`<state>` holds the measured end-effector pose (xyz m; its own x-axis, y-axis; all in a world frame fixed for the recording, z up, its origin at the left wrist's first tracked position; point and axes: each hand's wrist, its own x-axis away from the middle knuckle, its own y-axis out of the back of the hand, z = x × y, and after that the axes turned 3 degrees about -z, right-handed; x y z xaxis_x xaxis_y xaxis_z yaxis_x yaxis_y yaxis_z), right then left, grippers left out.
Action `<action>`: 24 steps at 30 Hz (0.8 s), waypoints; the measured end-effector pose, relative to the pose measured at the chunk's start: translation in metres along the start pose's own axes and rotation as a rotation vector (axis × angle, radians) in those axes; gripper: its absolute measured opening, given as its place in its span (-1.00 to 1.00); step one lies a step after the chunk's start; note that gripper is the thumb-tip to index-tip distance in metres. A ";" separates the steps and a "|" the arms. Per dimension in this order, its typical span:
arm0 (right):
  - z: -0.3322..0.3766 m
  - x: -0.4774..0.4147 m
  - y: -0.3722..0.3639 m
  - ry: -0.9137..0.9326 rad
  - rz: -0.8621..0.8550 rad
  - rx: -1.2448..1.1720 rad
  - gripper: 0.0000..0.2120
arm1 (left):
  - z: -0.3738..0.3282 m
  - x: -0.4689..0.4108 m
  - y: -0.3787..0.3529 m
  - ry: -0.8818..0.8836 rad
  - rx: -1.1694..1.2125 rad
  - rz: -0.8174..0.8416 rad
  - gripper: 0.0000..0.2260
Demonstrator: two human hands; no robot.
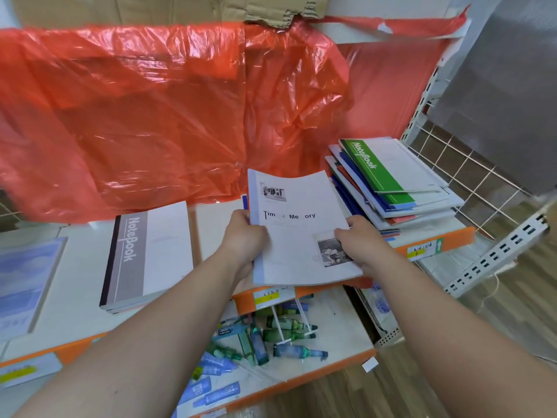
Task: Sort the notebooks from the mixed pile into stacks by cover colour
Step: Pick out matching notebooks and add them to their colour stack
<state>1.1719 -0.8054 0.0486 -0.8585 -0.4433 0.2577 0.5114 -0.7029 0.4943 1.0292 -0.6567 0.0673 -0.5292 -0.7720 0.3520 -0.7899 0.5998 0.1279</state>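
Observation:
Both hands hold a white notebook (298,230) with black lettering above the middle of the white shelf (81,267). My left hand (244,239) grips its left edge and my right hand (361,242) grips its lower right corner. A mixed pile (394,188) of notebooks lies at the right, topped by a green-spined one (376,170), with blue and red covers beneath. A grey-spined notebook stack (147,254) lies to the left. A pale blue notebook (24,282) lies at the far left.
A red plastic sheet (168,116) hangs behind the shelf. A lower shelf (340,327) holds several green and blue bottles (271,339). A white wire rack (452,170) and a perforated upright (497,257) stand at the right. Orange price strips edge the shelves.

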 end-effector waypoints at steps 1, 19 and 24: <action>0.003 0.004 0.000 0.001 0.023 -0.011 -0.88 | 0.000 0.005 0.005 -0.007 0.017 -0.008 -0.80; 0.138 0.122 -0.211 0.351 0.527 -0.112 -0.78 | 0.044 0.100 0.259 -0.025 0.274 -0.608 -0.73; 0.164 0.167 -0.276 0.384 0.621 -0.028 -0.81 | 0.064 0.126 0.332 0.011 0.279 -0.717 -0.78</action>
<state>0.8816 -0.5945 0.0917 -0.3388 -0.9250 0.1720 0.9049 -0.2703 0.3287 0.6810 -0.5681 0.0950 0.1439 -0.9489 0.2808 -0.9883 -0.1231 0.0905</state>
